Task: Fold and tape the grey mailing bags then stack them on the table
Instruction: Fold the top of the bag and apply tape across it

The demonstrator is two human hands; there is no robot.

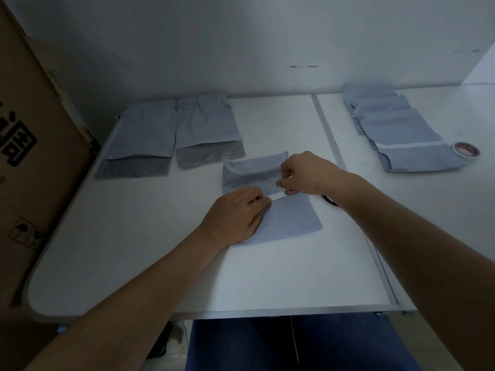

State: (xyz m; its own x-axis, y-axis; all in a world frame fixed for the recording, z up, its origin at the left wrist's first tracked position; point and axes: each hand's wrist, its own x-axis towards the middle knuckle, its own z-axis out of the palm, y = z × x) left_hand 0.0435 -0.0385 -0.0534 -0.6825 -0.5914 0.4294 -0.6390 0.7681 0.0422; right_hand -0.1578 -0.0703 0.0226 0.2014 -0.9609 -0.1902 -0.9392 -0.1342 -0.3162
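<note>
Blue-trousered legs (294, 344) under the tabletop (134, 277) edge, both forearms reaching in.

Left hand (235, 215) lies fingers-flat on the near half of the grey mailing bag (292, 218), pinning it, fingertips at the tape strip (276, 195). Right hand (302, 174) is curled, pinching a tape roll (291, 192) at the bag's right edge, strip drawn leftward across the fold.

To do it well, I'd say: keep the left palm down, hold the strip taut, press it down from the left end toward the roll, then tear.

Two bags with open flaps (171, 135) lie at 11 o'clock; contents not visible. Overlapping pile of bags (396, 129) at 2 o'clock, second tape roll (466, 150) touching its near end. Cardboard box (32, 156) at 9 o'clock, inside hidden.
</note>
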